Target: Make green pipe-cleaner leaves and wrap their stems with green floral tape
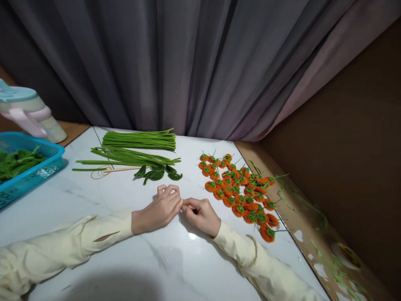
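Observation:
Over the middle of the white marbled table, my left hand [163, 209] and my right hand [203, 215] meet at the fingertips. Both have curled, pinching fingers; whatever lies between them is too small or hidden to make out. Just beyond my left hand is a small group of dark green fuzzy leaves [157, 172]. Behind them lie a bundle of green pipe cleaners [139, 141] and a looser bunch of the same stems [134, 156]. To the right of my right hand spread many orange fuzzy persimmon-like pieces [238, 210] with green tops and thin stems.
A thin wooden stick [122, 169] lies beside tan elastic loops [99, 172]. At left stand a blue basket [37, 170] holding green fuzzy pieces and a lidded cup [34, 110]. A tape roll [346, 256] and green scraps lie past the right edge. A grey curtain [175, 67] hangs behind.

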Action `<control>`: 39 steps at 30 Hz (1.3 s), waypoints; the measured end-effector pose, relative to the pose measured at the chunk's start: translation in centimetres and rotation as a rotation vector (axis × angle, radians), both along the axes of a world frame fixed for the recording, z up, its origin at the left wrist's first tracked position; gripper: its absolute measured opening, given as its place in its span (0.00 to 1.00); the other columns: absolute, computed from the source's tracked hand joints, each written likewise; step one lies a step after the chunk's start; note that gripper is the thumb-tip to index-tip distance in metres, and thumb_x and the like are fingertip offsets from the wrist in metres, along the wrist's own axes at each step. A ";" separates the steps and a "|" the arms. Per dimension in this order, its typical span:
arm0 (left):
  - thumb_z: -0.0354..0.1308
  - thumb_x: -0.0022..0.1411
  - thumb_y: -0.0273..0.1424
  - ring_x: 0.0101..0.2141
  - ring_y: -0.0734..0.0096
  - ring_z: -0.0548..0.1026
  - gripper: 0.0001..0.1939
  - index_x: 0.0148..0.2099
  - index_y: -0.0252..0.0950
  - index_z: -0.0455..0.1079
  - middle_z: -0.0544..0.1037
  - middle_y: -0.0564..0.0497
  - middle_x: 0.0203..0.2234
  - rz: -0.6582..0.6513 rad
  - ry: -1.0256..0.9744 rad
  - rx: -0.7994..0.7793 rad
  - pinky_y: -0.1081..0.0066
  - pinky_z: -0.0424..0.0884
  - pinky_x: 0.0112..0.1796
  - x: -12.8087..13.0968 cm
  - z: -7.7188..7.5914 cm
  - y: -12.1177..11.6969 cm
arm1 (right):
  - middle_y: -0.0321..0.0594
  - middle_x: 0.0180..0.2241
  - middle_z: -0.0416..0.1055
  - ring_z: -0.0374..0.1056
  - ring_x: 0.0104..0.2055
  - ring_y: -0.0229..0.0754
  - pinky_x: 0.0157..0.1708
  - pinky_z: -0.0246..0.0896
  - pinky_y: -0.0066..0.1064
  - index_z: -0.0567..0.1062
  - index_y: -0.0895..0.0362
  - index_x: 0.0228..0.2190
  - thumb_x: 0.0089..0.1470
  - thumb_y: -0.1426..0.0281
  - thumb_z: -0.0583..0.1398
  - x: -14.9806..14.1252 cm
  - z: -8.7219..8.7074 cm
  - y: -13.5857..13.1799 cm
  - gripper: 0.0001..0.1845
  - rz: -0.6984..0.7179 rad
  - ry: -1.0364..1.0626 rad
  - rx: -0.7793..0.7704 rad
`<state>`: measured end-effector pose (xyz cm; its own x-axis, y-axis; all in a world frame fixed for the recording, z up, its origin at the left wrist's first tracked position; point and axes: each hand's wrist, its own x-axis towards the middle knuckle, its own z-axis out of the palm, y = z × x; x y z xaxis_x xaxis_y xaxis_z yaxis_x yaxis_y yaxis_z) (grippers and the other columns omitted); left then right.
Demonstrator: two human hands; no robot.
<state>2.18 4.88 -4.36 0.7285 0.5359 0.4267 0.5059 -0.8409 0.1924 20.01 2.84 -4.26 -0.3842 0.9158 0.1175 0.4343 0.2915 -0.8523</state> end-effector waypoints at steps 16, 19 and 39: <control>0.38 0.68 0.25 0.39 0.62 0.65 0.14 0.31 0.32 0.60 0.68 0.49 0.26 -0.011 -0.029 -0.071 0.62 0.53 0.38 0.0 0.1 0.1 | 0.27 0.13 0.51 0.44 0.17 0.30 0.18 0.43 0.23 0.76 0.64 0.30 0.52 0.66 0.54 0.1 -0.2 0.3 0.15 0.017 0.096 -0.088; 0.38 0.67 0.23 0.39 0.60 0.65 0.14 0.31 0.32 0.61 0.68 0.48 0.26 0.008 0.001 -0.007 0.61 0.53 0.38 0.0 -0.1 0.0 | 0.27 0.13 0.49 0.44 0.17 0.30 0.18 0.43 0.23 0.76 0.64 0.30 0.52 0.68 0.53 0.0 -0.2 0.3 0.14 0.013 0.054 -0.048; 0.34 0.70 0.33 0.39 0.67 0.64 0.20 0.29 0.36 0.60 0.66 0.50 0.30 0.050 -0.270 -0.528 0.65 0.60 0.41 0.3 0.6 0.3 | 0.32 0.13 0.64 0.57 0.15 0.32 0.20 0.51 0.25 0.71 0.61 0.28 0.51 0.57 0.58 0.3 0.7 0.4 0.18 0.085 0.441 -0.382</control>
<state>2.44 5.21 -3.72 0.5999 0.7567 0.2599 0.4171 -0.5730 0.7054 20.27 3.24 -3.56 -0.4482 0.8926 -0.0491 0.0034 -0.0532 -0.9986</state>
